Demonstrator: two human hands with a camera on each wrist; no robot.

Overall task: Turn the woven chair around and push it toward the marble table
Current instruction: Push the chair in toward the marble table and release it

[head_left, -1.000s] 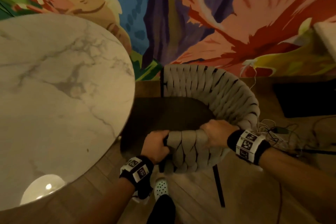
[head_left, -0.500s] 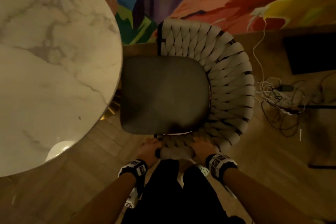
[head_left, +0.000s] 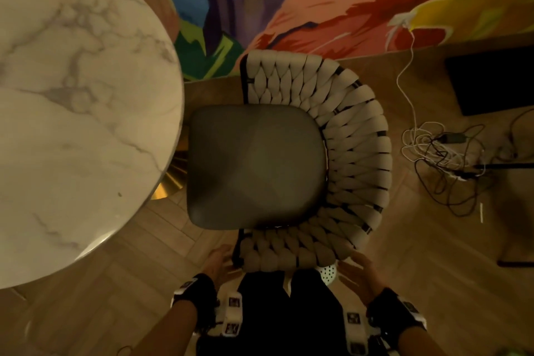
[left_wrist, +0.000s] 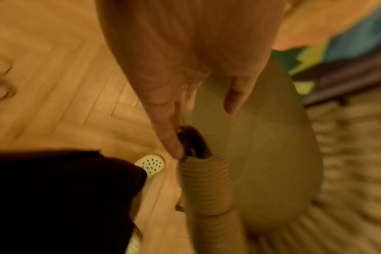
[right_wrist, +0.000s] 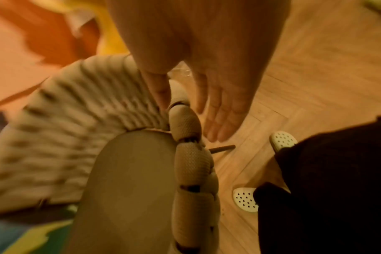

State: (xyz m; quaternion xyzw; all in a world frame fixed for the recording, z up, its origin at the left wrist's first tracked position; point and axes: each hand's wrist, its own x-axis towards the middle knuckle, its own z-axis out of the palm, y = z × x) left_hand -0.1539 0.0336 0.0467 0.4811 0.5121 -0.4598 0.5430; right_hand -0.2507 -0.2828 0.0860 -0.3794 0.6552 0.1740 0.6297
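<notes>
Floor (head_left: 121, 283): wood herringbone parquet, running to a wall mural (head_left: 318, 3) painted in orange, red, purple, blue and green.

Marble table (head_left: 72, 113): round white top with grey veining, fills the left of the head view. Gold base (head_left: 170, 182) shows under its right edge.

Woven chair (head_left: 358, 153): stands just right of the table, open side toward it. Dark grey seat cushion (head_left: 254, 165) has its left edge at the table rim; whether they touch cannot be told. Beige woven band curves around the far, right and near sides of the seat, on a dark frame.

Dark flat object (head_left: 491, 81) lies on the floor at far right; identity unclear.

Tangle of white and black cables (head_left: 442, 153) lies on the floor right of the chair, well apart from it; one white lead climbs to the wall.

Person's legs in dark trousers (head_left: 289, 315) are directly behind the chair's near arm; a white perforated clog (head_left: 328, 272) sits beneath the weave.

Left hand (head_left: 219, 261): fingers straight and relaxed, not gripping. In the left wrist view a fingertip (left_wrist: 174, 146) lies against the dark frame end of the near arm, the thumb apart.

Right hand (head_left: 358, 272): open, fingers straight and close together, beside the near right corner of the weave. In the right wrist view the thumb (right_wrist: 161, 91) lies at the woven band and the fingers (right_wrist: 224, 116) are clear of it.
</notes>
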